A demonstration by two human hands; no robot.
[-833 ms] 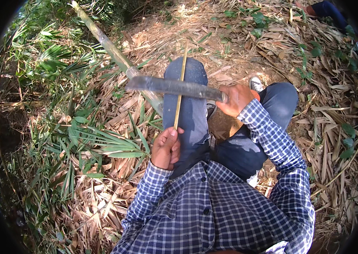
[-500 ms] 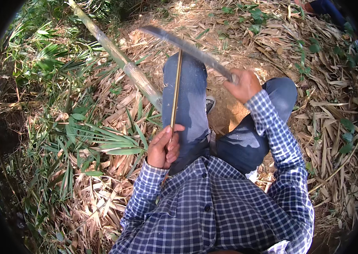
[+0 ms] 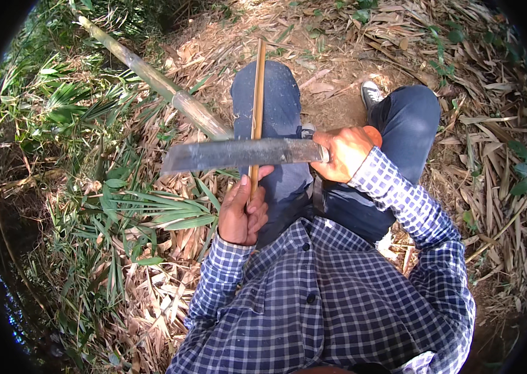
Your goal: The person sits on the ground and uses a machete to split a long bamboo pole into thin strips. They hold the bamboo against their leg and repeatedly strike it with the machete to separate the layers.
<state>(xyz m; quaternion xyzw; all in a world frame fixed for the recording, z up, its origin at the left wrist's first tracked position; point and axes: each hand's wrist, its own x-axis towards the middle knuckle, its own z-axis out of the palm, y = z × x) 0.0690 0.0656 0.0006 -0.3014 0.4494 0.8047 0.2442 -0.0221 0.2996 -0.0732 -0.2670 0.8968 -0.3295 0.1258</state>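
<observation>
- Shaving a thin bamboo strip (image 3: pixel 257 100) seemed to be the step in hand: the strip lay lengthwise along the person's left thigh, its far end past the knee and its near end held low by the body.
- The left hand (image 3: pixel 243 212) was closed around the near end of the strip, thumb up along it, keeping it pressed to the blue trouser leg (image 3: pixel 276 106).
- The right hand (image 3: pixel 345 153) was wrapped tight around the handle of a long machete (image 3: pixel 241 154), whose broad grey blade lay crosswise over the strip just above the left hand; whether the edge touched the strip could not be told.
- By my judgement, the next stroke called for a shallow blade angle and a push away from the body, with the left thumb kept clear of the edge.
- A thick bamboo pole (image 3: pixel 151 75) lay slanted on the ground just left of the knee.
- Dry leaf litter (image 3: pixel 494 187) and green fronds (image 3: pixel 151 212) covered the ground around the seated person.
</observation>
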